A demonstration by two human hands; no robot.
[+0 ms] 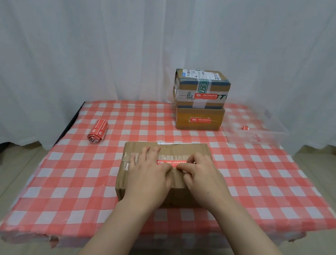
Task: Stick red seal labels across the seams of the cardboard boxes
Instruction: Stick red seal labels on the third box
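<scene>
1. A cardboard box (181, 149) sat on the red-and-white checked tablecloth (74, 179), nearest the person.
2. A red seal label (169, 162) lay along the taped seam on top of this box.
3. The left hand (147, 177) rested flat on the box top, its fingers straight and spread, with the thumb by the label's lower edge.
4. The right hand (201, 176) had its fingers bent, with the tips on the label's right end. I could not tell whether they pinched it or only pressed it down.
5. At the back, an upper box (202, 85) wrapped in green-printed tape stood on a lower box (198, 127).
6. The upper red label (205, 96) and the lower red label (200, 120) each ran across a front face.
7. A roll of red labels (98, 131) lay well to the left of the near box.
8. A clear plastic tray (269, 138) stood just right of the stack and held a small red scrap (245, 127).
</scene>
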